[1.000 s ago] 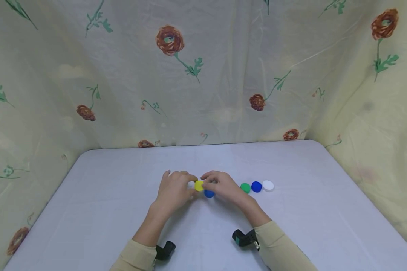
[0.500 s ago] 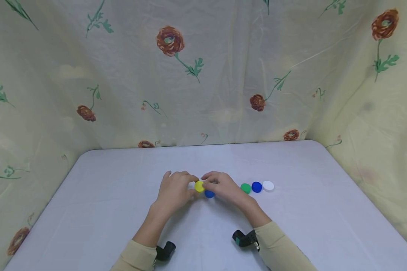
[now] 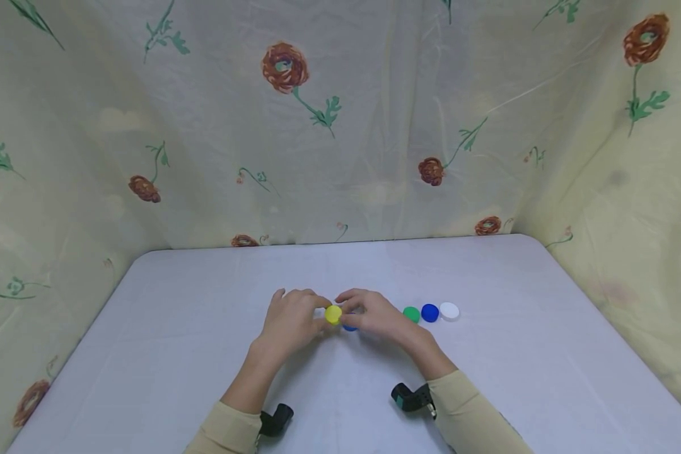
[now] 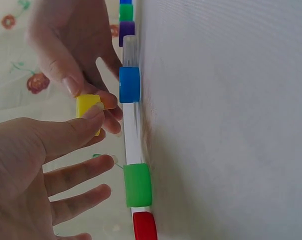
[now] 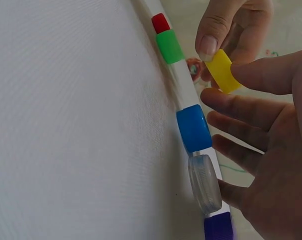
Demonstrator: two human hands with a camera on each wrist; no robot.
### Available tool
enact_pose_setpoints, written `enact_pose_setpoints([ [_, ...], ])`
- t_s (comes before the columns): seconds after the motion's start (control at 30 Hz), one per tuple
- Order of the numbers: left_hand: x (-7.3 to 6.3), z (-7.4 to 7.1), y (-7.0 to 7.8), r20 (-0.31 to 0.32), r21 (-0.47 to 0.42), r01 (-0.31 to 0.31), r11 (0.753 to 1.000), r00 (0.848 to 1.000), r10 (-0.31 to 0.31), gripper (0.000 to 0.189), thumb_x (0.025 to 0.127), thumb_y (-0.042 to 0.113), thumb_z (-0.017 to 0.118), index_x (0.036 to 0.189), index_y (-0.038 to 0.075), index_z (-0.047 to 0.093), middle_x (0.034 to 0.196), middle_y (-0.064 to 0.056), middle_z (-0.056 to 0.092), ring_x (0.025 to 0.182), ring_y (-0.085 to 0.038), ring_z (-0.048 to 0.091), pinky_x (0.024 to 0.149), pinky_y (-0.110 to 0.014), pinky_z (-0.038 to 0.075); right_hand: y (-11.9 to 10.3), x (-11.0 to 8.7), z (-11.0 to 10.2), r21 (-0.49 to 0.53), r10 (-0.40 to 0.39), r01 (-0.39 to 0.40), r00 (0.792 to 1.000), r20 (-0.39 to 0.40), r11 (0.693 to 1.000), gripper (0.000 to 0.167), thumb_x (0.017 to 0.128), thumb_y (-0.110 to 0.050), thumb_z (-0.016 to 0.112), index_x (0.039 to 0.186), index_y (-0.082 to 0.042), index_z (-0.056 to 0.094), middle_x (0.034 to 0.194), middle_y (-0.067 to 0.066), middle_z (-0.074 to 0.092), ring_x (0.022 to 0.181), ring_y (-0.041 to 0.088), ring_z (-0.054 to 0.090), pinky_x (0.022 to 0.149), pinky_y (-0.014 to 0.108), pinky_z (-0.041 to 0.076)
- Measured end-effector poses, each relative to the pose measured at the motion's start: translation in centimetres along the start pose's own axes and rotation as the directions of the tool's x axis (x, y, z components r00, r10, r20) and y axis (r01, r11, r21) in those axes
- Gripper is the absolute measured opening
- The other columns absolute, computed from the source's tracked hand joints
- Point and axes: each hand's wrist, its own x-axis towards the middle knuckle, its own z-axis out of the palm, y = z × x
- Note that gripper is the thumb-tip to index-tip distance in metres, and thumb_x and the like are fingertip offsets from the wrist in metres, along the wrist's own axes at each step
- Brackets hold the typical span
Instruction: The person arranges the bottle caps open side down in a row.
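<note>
With left hand (image 3: 291, 317) and right hand (image 3: 377, 313), pinched the yellow cap (image 3: 333, 314) from both sides, thumbs against it, above the table (image 3: 204, 353). Since half a second earlier, brought it slightly nearer and hid more of the blue cap (image 5: 194, 128) from the head view. Suggested, in judgement, a small adjustment with no release yet. Left at rest in a row: to the left, left green cap (image 4: 138, 185) and red cap (image 4: 145, 226); to the right, clear cap (image 5: 205, 184), purple cap (image 5: 219, 227), then right green cap (image 3: 411, 314), dark blue cap (image 3: 430, 313) and white cap (image 3: 449, 311).

No readable text, labels, brands, numbers or signs in any view.
</note>
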Motion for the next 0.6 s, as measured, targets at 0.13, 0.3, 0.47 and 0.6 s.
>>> enact_pose_setpoints([
  [0.13, -0.02, 0.02, -0.01, 0.01, -0.019, 0.007, 1.0, 1.0, -0.007, 0.03, 0.083, 0.034, 0.081, 0.109, 0.021, 0.077, 0.113, -0.002, 0.075, 0.112, -0.028, 0.066, 0.108, -0.068, 0.033, -0.05, 0.01, 0.07, -0.045, -0.012, 0.012, 1.0, 0.009, 0.999, 0.018, 0.091, -0.023, 0.068, 0.103, -0.014, 0.078, 0.14, 0.003, 0.06, 0.142, 0.03, 0.044, 0.117, 0.058, 0.03],
  [0.3, -0.01, 0.09, -0.05, 0.025, -0.024, 0.019, 1.0, 1.0, -0.018, 0.031, 0.083, 0.035, 0.081, 0.11, 0.021, 0.077, 0.113, -0.002, 0.075, 0.112, -0.027, 0.066, 0.108, -0.067, 0.034, -0.02, 0.02, 0.28, -0.097, -0.04, 0.039, 0.999, -0.012, 0.995, 0.023, 0.089, -0.024, 0.072, 0.109, -0.013, 0.077, 0.14, 0.004, 0.06, 0.141, 0.03, 0.045, 0.117, 0.056, 0.032],
  [0.47, -0.01, 0.1, -0.1, 0.031, -0.016, 0.028, 0.999, 0.999, -0.028, 0.032, 0.082, 0.035, 0.081, 0.11, 0.02, 0.077, 0.114, -0.002, 0.075, 0.11, -0.027, 0.066, 0.107, -0.065, 0.036, 0.07, 0.02, 0.51, -0.165, -0.094, 0.085, 0.994, -0.047, 0.983, 0.025, 0.088, -0.024, 0.073, 0.112, -0.015, 0.074, 0.14, 0.003, 0.059, 0.14, 0.029, 0.046, 0.117, 0.052, 0.033],
  [0.6, 0.05, 0.13, -0.14, 0.037, -0.008, 0.041, 0.999, 0.998, -0.04, 0.032, 0.082, 0.035, 0.081, 0.11, 0.02, 0.077, 0.114, -0.002, 0.075, 0.111, -0.027, 0.066, 0.108, -0.065, 0.035, -0.01, -0.03, 0.57, -0.208, -0.139, 0.122, 0.988, -0.071, 0.971, 0.022, 0.088, -0.023, 0.074, 0.109, -0.016, 0.075, 0.139, 0.003, 0.06, 0.139, 0.028, 0.047, 0.116, 0.051, 0.036],
])
